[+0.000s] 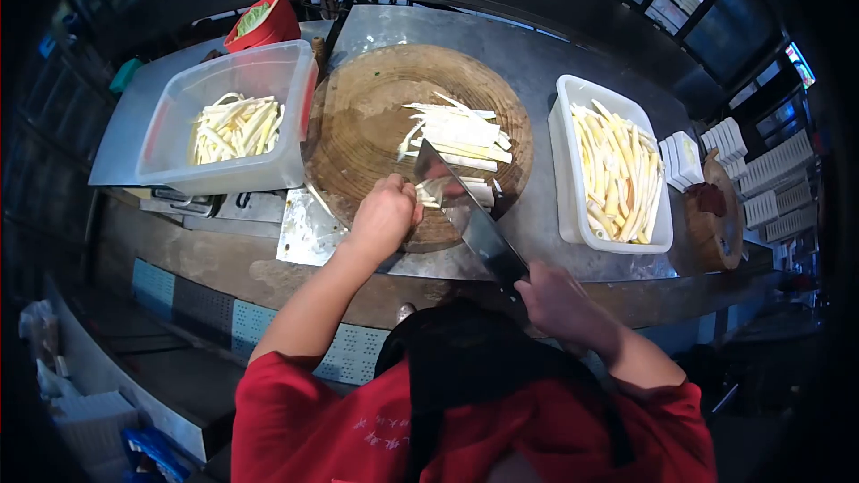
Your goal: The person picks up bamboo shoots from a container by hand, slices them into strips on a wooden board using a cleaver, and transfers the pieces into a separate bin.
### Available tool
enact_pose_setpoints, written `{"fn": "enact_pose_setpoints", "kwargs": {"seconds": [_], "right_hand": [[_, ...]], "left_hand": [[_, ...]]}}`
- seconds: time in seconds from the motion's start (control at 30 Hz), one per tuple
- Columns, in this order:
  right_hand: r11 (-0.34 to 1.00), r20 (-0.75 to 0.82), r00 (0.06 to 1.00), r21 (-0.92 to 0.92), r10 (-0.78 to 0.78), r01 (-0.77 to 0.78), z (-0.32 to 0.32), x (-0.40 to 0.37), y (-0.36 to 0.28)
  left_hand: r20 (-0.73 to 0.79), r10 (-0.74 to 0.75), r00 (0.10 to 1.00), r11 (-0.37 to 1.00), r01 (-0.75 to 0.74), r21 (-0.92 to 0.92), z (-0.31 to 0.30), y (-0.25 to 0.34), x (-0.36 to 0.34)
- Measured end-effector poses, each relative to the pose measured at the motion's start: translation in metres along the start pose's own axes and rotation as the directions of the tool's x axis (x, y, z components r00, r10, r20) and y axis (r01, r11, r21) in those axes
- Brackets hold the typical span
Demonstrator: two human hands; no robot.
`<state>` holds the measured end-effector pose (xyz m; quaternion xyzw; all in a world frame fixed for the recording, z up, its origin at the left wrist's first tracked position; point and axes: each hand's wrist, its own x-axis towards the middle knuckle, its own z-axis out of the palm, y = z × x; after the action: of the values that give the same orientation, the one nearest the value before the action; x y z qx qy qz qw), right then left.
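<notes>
A large round wooden chopping board lies in front of me. My right hand grips the handle of a cleaver, whose broad blade slants up and left across the board. Curled fingers of my left hand press on the left end of a few pale vegetable stalks, which look like bamboo shoots. The blade stands just right of those fingers and hides part of the stalks. Behind it sits a pile of long cut strips of the same vegetable.
To the left stands a clear plastic tub with cut strips inside. A white tub full of whole pale stalks is on the right. Farther out are a red basket, white boxes and a second wooden board.
</notes>
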<state>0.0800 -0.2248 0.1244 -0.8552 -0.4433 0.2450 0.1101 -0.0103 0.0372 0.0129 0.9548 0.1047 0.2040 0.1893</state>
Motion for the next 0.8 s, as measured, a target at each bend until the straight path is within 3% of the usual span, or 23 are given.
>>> {"fn": "enact_pose_setpoints", "kwargs": {"seconds": [0.1, 0.17, 0.37, 0.47, 0.5, 0.53, 0.57, 0.6, 0.73, 0.8], "right_hand": [[0.994, -0.008, 0.994, -0.001, 0.105, -0.105, 0.003, 0.008, -0.004], [1.0, -0.011, 1.0, -0.013, 0.025, -0.025, 0.005, 0.013, 0.001], [0.996, 0.046, 0.995, 0.026, 0.087, -0.088, -0.006, 0.013, -0.002], [0.986, -0.092, 0.99, 0.138, 0.105, -0.092, -0.004, 0.003, 0.015], [0.994, -0.197, 0.977, 0.076, 0.086, -0.073, 0.005, -0.004, 0.028], [0.994, -0.194, 0.977, 0.08, 0.086, -0.072, -0.001, -0.012, 0.028], [0.914, -0.146, 0.956, 0.362, 0.253, -0.186, -0.013, -0.024, 0.024], [0.74, -0.053, 0.916, 0.609, 0.397, -0.285, -0.019, -0.032, 0.024], [0.631, -0.128, 0.898, 0.753, 0.42, -0.188, 0.003, -0.038, 0.065], [0.464, -0.01, 0.873, 0.85, 0.488, -0.25, 0.007, -0.036, 0.076]], "left_hand": [[0.053, -0.031, 0.998, 0.992, 0.025, 0.121, 0.003, 0.003, 0.0], [0.072, -0.037, 0.997, 0.994, 0.029, 0.104, -0.001, 0.004, 0.0], [0.103, 0.035, 0.994, 0.998, -0.04, 0.057, -0.002, 0.007, -0.001], [0.132, 0.036, 0.991, 0.997, -0.045, 0.069, -0.006, 0.012, 0.005], [0.149, 0.017, 0.989, 0.998, -0.027, 0.059, -0.006, 0.014, 0.006], [0.168, -0.005, 0.986, 0.999, -0.003, 0.047, -0.005, 0.017, 0.005], [0.198, -0.036, 0.979, 0.999, 0.034, 0.016, -0.006, 0.02, 0.007], [0.204, -0.038, 0.978, 0.999, 0.035, 0.02, -0.004, 0.02, 0.009], [0.155, 0.069, 0.985, 0.993, -0.053, -0.104, 0.005, 0.015, 0.032], [0.157, 0.104, 0.982, 0.985, -0.08, -0.153, 0.005, 0.022, 0.043]]}}
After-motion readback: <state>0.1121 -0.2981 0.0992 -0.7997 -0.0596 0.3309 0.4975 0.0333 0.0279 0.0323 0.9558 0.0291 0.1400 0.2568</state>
